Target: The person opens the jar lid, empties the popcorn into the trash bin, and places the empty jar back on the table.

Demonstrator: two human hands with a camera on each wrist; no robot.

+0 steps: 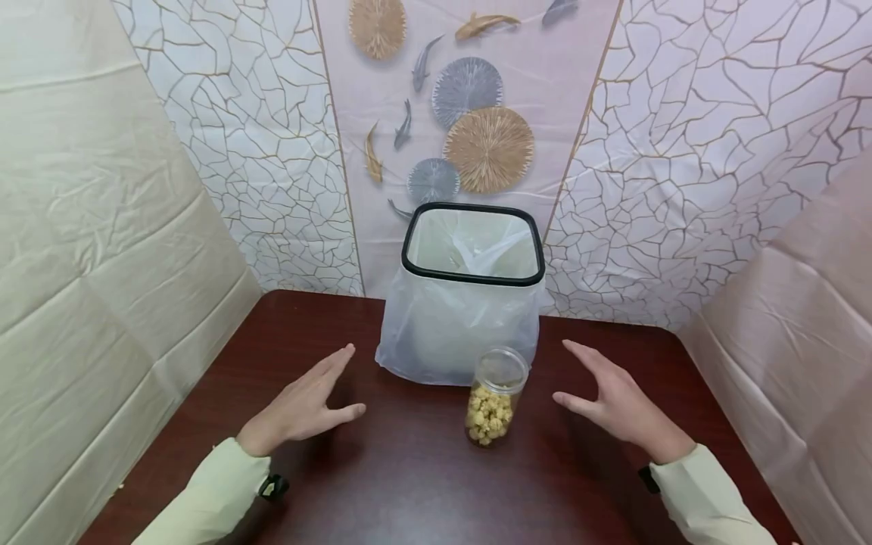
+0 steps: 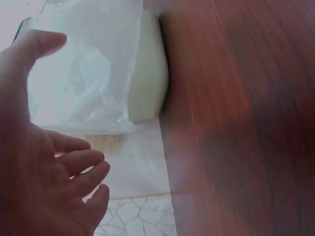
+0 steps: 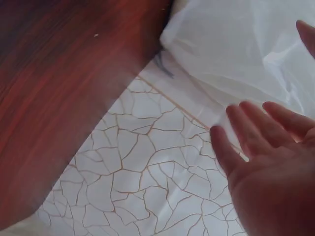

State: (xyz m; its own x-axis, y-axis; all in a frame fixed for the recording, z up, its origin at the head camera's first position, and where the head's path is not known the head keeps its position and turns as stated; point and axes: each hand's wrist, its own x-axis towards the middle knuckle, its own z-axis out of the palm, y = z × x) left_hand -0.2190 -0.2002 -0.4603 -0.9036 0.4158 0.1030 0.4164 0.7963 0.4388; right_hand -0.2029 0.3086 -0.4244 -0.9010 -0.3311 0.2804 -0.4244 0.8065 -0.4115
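Over the left part of the table hovers my left hand (image 1: 303, 401), empty, its thumb spread from the fingers. My right hand (image 1: 616, 401), likewise empty with thumb apart, is held over the right side. Between them stands a clear plastic jar (image 1: 492, 397), its lower part filled with pale yellow popcorn-like pieces; no lid shows on top. It is nearer to the right hand. Behind the jar is a white trash bin (image 1: 470, 318) with a black rim, lined with a translucent plastic bag (image 1: 402, 344) folded over its outside.
The dark red-brown wooden table (image 1: 409, 484) has rounded far corners. A patterned cloth (image 1: 272, 151) hangs behind it, and beige cloth (image 1: 88, 250) walls in the left side, with more on the right. Small pale crumbs (image 1: 121, 486) lie near the left edge.
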